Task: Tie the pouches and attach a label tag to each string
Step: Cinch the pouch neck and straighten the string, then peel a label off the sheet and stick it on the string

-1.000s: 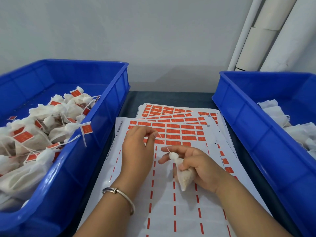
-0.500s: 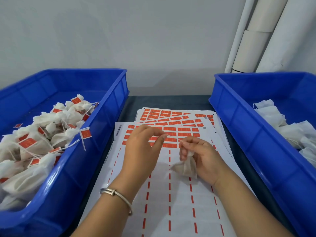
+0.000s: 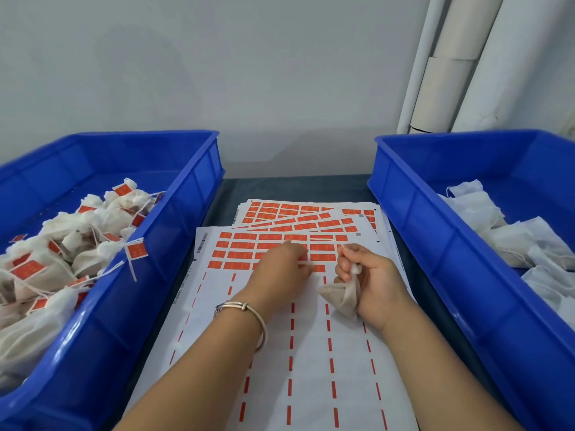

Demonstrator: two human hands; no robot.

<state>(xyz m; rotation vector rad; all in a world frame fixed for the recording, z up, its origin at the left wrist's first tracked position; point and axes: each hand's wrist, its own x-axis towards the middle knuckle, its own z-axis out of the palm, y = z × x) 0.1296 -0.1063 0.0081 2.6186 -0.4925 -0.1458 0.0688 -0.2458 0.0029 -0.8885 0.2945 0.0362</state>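
— Which step is this?
— Labelling, I judge. The right hand (image 3: 371,281) grips a tied pouch (image 3: 340,295) at centre frame; the left hand (image 3: 280,272) fingers an orange label on the sticker sheet (image 3: 273,253), grip hidden.
— Next?
— Peel one label, then fold it round the string (image 3: 339,246).

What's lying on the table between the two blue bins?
In the head view, between the left bin and the right bin lie stacked label sheets, with the left hand on them and the right hand holding a pouch.
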